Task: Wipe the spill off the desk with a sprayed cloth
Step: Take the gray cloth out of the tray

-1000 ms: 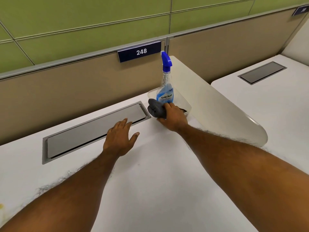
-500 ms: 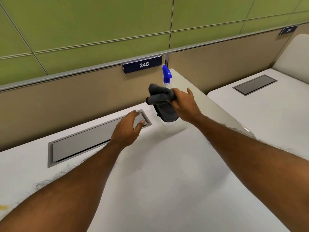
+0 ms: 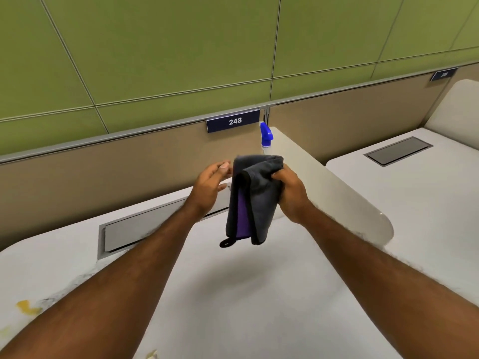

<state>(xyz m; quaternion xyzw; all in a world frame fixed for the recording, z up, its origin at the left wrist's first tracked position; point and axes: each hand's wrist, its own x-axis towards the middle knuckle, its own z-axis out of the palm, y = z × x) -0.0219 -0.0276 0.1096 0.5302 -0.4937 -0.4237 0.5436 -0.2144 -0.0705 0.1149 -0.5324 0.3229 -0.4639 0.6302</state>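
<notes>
1. Broadly: we note green wall panels [image 3: 181, 47] above a beige partition [image 3: 90, 177].
2. White desk [image 3: 259, 307] fills the lower view. A cream side divider [image 3: 344, 198] stands along its right edge.
3. Grey cable hatch [image 3: 145, 229] sits flush in the desk, partly hidden by our left forearm.
4. Dark grey cloth [image 3: 255, 200], folded, purple inner face showing, hangs in the air above the desk.
5. Our right hand [image 3: 291, 195] grips the cloth's upper right part, fingers curled round bunched fabric.
6. Our left hand [image 3: 210, 187] is raised just beside the cloth's left edge, fingers loosely spread, holding nothing. We cannot tell whether it touches the cloth.
7. Spray bottle [image 3: 266, 134]: only the blue head is visible, behind the cloth at the desk's back corner.
8. Number plate [image 3: 233, 121] reads 248.
9. Yellow spill [image 3: 27, 307] lies on the desk at far left, well apart from the cloth.
</notes>
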